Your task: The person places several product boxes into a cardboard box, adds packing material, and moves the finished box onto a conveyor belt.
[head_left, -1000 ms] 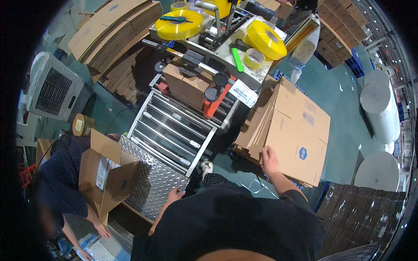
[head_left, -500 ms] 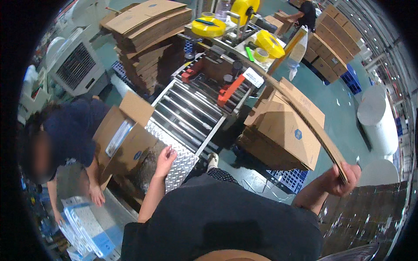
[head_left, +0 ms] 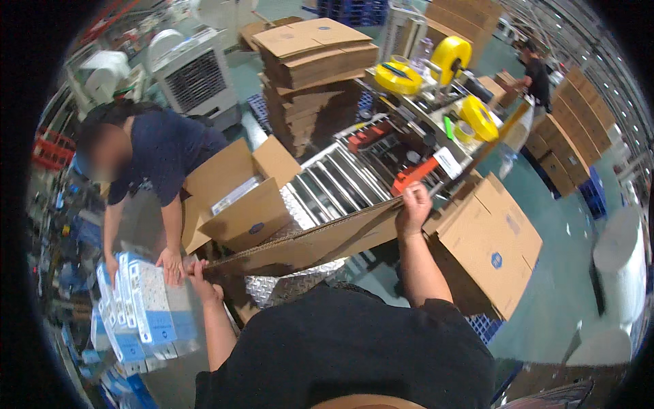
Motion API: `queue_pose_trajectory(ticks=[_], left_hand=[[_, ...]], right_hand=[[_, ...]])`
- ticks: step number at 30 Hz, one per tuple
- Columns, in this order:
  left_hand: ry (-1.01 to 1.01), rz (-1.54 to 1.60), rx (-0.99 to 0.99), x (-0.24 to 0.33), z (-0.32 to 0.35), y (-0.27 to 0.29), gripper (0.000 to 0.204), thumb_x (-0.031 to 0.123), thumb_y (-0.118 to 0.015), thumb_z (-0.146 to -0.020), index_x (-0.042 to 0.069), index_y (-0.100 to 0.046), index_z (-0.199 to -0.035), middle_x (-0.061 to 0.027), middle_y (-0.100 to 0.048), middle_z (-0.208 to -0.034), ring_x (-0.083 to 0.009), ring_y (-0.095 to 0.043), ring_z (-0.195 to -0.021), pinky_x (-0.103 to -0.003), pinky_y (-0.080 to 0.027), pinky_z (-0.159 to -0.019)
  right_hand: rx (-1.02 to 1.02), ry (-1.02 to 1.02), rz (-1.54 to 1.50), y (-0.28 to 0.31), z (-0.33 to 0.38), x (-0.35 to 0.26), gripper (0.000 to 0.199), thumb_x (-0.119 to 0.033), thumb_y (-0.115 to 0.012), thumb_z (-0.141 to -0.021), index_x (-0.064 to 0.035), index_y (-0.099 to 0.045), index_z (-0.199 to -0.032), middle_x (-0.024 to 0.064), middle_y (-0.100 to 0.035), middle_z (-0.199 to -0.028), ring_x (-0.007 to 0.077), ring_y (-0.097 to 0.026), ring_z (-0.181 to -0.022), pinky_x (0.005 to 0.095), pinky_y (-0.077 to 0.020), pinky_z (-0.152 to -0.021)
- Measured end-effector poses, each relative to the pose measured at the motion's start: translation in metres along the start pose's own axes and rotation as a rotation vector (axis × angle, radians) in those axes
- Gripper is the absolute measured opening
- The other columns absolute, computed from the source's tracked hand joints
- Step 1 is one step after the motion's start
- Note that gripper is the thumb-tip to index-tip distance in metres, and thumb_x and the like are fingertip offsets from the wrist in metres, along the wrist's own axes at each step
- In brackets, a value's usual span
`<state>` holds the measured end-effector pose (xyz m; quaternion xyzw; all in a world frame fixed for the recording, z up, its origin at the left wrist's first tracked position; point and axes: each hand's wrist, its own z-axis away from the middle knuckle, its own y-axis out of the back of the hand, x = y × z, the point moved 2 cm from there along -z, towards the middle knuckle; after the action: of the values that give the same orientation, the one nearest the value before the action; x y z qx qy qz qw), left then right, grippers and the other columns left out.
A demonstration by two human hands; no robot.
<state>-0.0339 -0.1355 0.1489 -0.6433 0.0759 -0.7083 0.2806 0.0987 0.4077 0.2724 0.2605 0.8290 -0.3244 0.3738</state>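
A flattened cardboard carton (head_left: 320, 249), seen nearly edge-on, stretches across the front of my body. My left hand (head_left: 206, 281) is closed on its left end, close to a co-worker's hand. Its right end is gripped by my right hand (head_left: 413, 208), beside the orange guide (head_left: 415, 175) of a roller conveyor (head_left: 340, 183). Just beyond the flat carton, at the left, stands an open cardboard box (head_left: 252, 221) with a white pack inside. Part of a diamond-plate metal sheet (head_left: 283, 286) shows below the flat carton.
At the left a co-worker (head_left: 167, 153) reaches for blue-and-white packs (head_left: 153, 300). Behind the conveyor rises a stack of flat cartons (head_left: 313, 61). More flat cartons (head_left: 494, 249) lie at the right on a blue pallet. Yellow tape rolls (head_left: 477, 116) sit on the machine.
My right hand has swung the flat carton from the far right to the front. My left hand, empty before, has moved left and taken its other end. The view has shifted leftward.
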Motion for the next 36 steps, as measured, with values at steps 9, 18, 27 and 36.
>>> queue_pose_trajectory(ticks=[9,18,27,36], left_hand=[[-0.347,-0.388,0.381,0.015,0.065,-0.004,0.039,0.013,-0.07,-0.086,0.006,-0.045,-0.114,-0.003,-0.05,-0.102,-0.0138,-0.05,-0.094,-0.03,-0.042,-0.087],[-0.238,-0.398,0.601,0.046,0.084,-0.031,0.043,0.027,-0.077,-0.081,0.002,-0.051,-0.107,-0.0055,-0.056,-0.097,-0.0168,-0.053,-0.089,-0.032,-0.044,-0.082],[0.107,-1.577,-0.965,0.055,0.191,-0.156,0.076,0.027,-0.072,-0.076,0.004,-0.039,-0.141,-0.0206,-0.048,-0.137,-0.035,-0.053,-0.118,-0.04,-0.041,-0.1],[-0.095,-1.777,-0.85,-0.03,0.137,-0.182,0.074,0.039,-0.083,-0.061,0.017,-0.056,-0.126,-0.0128,-0.057,-0.113,-0.0314,-0.052,-0.112,-0.044,-0.038,-0.1]], right_hand=[[-0.991,0.914,0.948,-0.061,0.113,0.022,0.045,-0.028,-0.069,-0.079,-0.0224,-0.058,-0.122,-0.0012,-0.057,-0.123,0.0221,-0.049,-0.121,0.042,-0.0253,-0.108],[-1.087,0.657,0.328,-0.114,0.076,0.018,0.017,-0.034,-0.071,-0.071,-0.0227,-0.06,-0.065,-0.0043,-0.05,-0.065,0.0175,-0.048,-0.066,0.0405,-0.0275,-0.07],[-1.98,0.645,0.014,-0.107,0.105,0.071,0.036,-0.038,-0.062,-0.08,-0.0113,-0.06,-0.057,0.0056,-0.056,-0.058,0.0266,-0.055,-0.066,0.0396,-0.0367,-0.072],[-1.215,0.644,0.802,-0.134,-0.01,0.094,0.03,-0.029,-0.066,-0.08,-0.0116,-0.061,-0.104,0.0076,-0.063,-0.103,0.0261,-0.058,-0.103,0.055,-0.0295,-0.102]])
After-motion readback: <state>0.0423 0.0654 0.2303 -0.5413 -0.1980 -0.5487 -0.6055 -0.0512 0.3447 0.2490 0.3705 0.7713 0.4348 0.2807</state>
